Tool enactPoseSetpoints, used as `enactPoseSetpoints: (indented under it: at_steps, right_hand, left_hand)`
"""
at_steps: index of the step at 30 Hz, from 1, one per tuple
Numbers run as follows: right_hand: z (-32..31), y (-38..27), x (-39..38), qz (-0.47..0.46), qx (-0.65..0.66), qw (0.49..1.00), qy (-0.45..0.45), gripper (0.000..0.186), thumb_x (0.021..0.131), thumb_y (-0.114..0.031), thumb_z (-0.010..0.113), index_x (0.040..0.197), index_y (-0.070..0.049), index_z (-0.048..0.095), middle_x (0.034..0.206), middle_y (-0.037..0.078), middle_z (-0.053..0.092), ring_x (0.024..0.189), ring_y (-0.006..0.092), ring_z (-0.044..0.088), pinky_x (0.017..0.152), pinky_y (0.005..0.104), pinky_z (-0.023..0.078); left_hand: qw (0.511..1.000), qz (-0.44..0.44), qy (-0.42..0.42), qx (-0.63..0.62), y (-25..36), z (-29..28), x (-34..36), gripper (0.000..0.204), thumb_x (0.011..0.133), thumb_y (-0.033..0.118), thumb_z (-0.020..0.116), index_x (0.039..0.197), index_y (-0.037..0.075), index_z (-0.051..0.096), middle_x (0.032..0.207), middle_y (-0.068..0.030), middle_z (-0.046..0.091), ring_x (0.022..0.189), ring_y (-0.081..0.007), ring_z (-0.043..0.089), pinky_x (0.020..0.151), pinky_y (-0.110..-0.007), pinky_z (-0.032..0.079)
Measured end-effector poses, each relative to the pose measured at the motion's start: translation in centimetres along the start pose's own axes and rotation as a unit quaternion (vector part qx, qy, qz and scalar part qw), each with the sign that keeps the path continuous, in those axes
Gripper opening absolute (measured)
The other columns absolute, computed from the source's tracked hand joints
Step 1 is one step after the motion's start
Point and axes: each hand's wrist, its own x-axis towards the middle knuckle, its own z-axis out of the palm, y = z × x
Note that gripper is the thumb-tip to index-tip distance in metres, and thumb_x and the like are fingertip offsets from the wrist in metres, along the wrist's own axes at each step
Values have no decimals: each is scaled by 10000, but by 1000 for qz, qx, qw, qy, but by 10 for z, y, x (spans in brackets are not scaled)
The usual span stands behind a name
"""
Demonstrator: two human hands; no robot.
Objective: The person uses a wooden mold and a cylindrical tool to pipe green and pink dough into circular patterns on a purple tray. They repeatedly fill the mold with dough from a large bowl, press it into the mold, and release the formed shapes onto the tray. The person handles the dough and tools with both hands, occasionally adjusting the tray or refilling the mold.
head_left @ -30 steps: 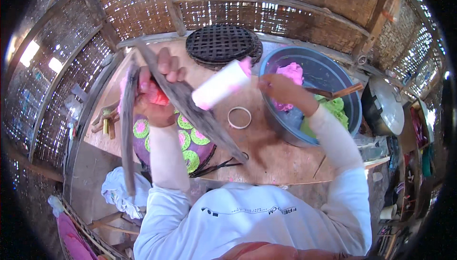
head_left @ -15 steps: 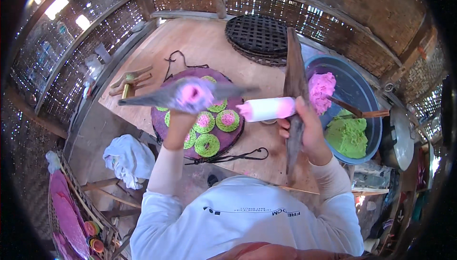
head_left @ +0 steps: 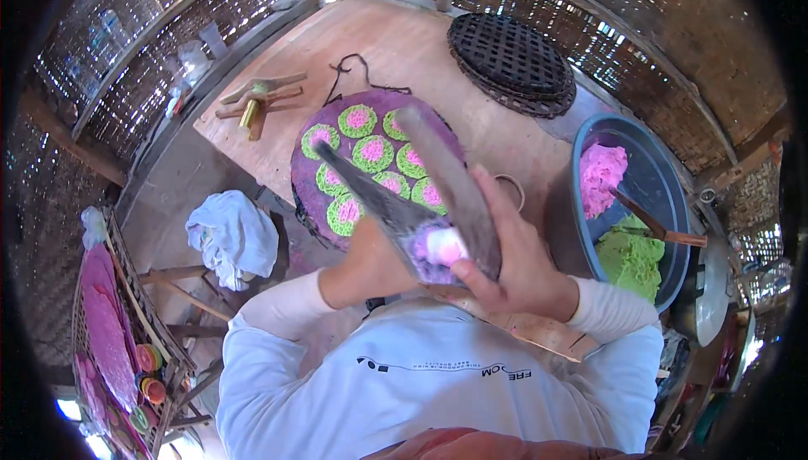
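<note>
My left hand (head_left: 366,262) is wrapped round the barrel end of a dark wooden press body (head_left: 366,191), whose long bar slants up over the tray. My right hand (head_left: 530,258) grips a greyish wooden plunger handle (head_left: 450,174), thumb at its lower side. The white plunger (head_left: 446,245) sits at the pink-smeared mouth of the press body; how deep it goes is hidden. Beyond the hands, green noodle rosettes with pink centres (head_left: 372,154) rest on a round purple mat (head_left: 310,195); the tools cover some of them.
A blue-grey tub (head_left: 562,216) at the right holds pink dough (head_left: 602,178), green dough (head_left: 631,262) and a wooden spatula (head_left: 665,233). Black woven trays (head_left: 513,60) are stacked at the back. A wooden tool with a brass tube (head_left: 250,113) lies far left; a white cloth (head_left: 231,237) is nearer.
My hands have come together, bringing the plunger to the press body. Both wooden bars have swung to slant up and left; the pink dough on the plunger's tip no longer shows.
</note>
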Motion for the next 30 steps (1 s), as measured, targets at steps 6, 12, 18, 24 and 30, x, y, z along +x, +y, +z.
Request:
enactPoseSetpoints:
  at_steps: [6,12,18,24,30]
  right_hand:
    - [22,15,-6,52,61,995,-63,761,807,-284,625,1348,49,206,1274,245,395,1152,342,443,946,399,374]
    - [20,73,-12,403,528,692,-282,800,777,-598,530,1291,-17,338,1066,138,561,909,204,582,815,324,454]
    - [24,84,12,397,508,704,-297,738,815,-629,411,1255,-36,385,994,149,578,856,220,579,772,338,464]
    - [34,102,25,467,488,649,-349,616,902,-547,331,1201,-19,436,937,131,599,776,195,589,686,324,496]
    - [55,101,28,458,412,711,-340,569,892,-546,373,1067,-28,532,841,115,614,693,157,596,576,279,492]
  left_hand:
    - [980,-40,73,-181,-25,44,-24,502,634,354,733,1036,87,598,980,-117,618,905,-292,593,788,-393,447]
    - [960,17,-139,-244,-75,-18,10,640,678,305,729,1198,39,467,1177,-151,511,1079,-297,502,869,-368,413]
    - [578,74,104,-806,-114,-48,41,896,738,625,528,1363,38,268,1296,-108,413,1279,-306,307,1029,-409,277]
    - [460,120,41,-879,-151,-10,23,710,801,697,335,1077,101,603,964,-39,526,1019,-288,490,882,-411,372]
    - [477,-84,241,-841,-165,9,-5,290,851,402,472,679,172,515,646,20,502,735,-239,528,634,-333,431]
